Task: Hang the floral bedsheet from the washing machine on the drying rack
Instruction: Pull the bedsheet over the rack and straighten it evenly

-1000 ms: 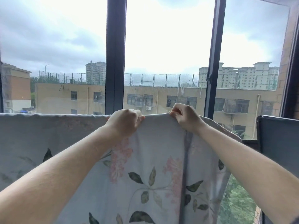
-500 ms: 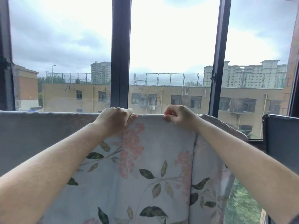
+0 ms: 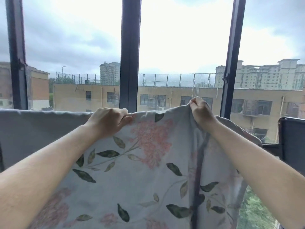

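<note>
The floral bedsheet (image 3: 148,171) hangs spread across the lower half of the view. Its top edge runs level past the foot of the middle window post (image 3: 130,55). Whatever carries it is hidden under the cloth. Below the post and to its right the sheet shows pink blossoms and dark green leaves on pale grey. To the left of the post it shows only a plain grey face. A darker vertical stripe or fold runs down the cloth right of the post.

The left hand (image 3: 107,121) sits just below and left of the post's foot. Its fingers are curled over the top edge and the thumb is pressed on the near face, so it grips the cloth. The right hand (image 3: 200,111), right of the post, is closed in a tight fist on a bunch of the top edge. It holds this higher than the rest, so the cloth peaks there. Both bare forearms reach in from the bottom corners.

Further right of the post stands the right window post (image 3: 232,55), and beyond it a dark panel (image 3: 292,141) near the frame's edge. The left window post (image 3: 16,55) stands far to the other side. Behind the middle post, through the glass, lies a long tan building (image 3: 181,95) with a fenced roof. Tower blocks (image 3: 264,73) rise under a cloudy sky. Trees (image 3: 254,210) show low to the right, past the sheet's edge.
</note>
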`<state>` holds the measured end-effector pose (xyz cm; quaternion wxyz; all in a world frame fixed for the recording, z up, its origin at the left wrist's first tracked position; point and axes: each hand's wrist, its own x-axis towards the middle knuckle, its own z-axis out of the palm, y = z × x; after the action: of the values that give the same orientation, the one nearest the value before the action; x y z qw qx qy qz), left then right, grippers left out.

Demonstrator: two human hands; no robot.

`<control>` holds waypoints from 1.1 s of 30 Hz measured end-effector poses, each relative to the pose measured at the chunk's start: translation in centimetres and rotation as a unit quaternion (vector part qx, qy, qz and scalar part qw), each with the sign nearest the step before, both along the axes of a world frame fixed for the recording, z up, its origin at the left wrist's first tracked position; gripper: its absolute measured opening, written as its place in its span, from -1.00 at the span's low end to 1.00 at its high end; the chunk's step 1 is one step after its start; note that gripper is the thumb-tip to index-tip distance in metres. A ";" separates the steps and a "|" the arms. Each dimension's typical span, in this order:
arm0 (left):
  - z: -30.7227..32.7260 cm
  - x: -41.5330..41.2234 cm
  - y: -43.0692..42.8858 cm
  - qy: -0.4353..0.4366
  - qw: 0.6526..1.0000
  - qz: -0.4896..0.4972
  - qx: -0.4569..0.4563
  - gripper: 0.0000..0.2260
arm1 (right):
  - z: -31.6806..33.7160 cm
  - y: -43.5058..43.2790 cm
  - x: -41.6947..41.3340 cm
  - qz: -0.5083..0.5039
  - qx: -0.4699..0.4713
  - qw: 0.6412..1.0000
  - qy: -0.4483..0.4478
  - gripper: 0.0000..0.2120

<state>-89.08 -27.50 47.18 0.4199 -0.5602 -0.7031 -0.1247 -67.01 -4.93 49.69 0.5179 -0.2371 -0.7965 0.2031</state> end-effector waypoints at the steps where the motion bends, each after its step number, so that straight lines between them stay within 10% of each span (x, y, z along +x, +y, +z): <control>1: 0.0 0.1 0.0 0.001 1.000 -0.006 0.002 -0.56 | 0.1 -0.4 0.1 0.020 0.010 0.999 -0.030 -0.85; 6: 0.0 -0.2 -0.2 -0.009 1.000 -0.007 -0.004 -0.63 | -0.7 -2.3 0.1 0.106 0.095 0.965 -0.219 -0.85; 11: 0.0 -1.6 -2.0 -0.021 1.000 0.001 0.004 -0.66 | -1.0 -0.9 -0.1 0.050 0.132 0.984 -0.108 -0.83; 33: -0.1 -18.0 -24.6 0.003 0.999 0.038 0.013 -0.64 | -1.8 -26.1 -22.1 0.103 0.299 0.926 -0.206 -0.73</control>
<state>-107.13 -52.06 47.12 0.4338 -0.5281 -0.7208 -0.1158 -89.08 -31.07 47.84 0.3653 -0.0246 -0.9294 -0.0459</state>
